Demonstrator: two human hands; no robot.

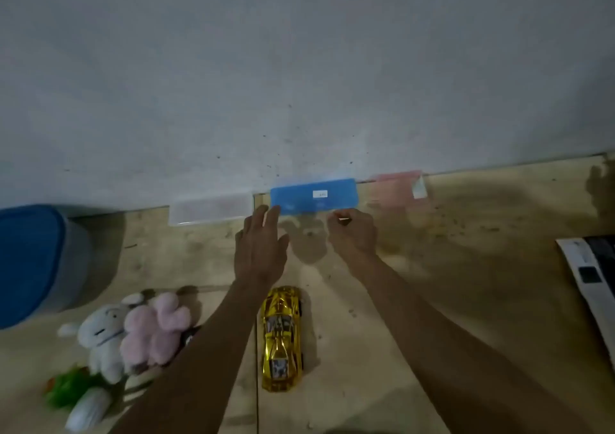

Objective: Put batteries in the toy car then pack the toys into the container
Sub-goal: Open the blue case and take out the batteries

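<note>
A shiny gold toy car (282, 338) stands upright on the wooden table, between my forearms. My left hand (259, 250) is stretched forward with fingers apart, its fingertips touching the left end of a blue plastic case (314, 196) that lies against the wall. My right hand (354, 233) hovers just below the blue case's right half, fingers curled around something small that I cannot make out. A white plush rabbit (100, 333) and a pink plush rabbit (156, 327) lie at the lower left. The large container with a blue lid (31, 263) stands at the far left.
A clear case (209, 212) and a pink case (397, 185) flank the blue one along the wall. A green and white toy (71, 397) lies near the bottom left. A white and black flat box (589, 277) sits at the right edge. A seam (257, 383) runs down the table.
</note>
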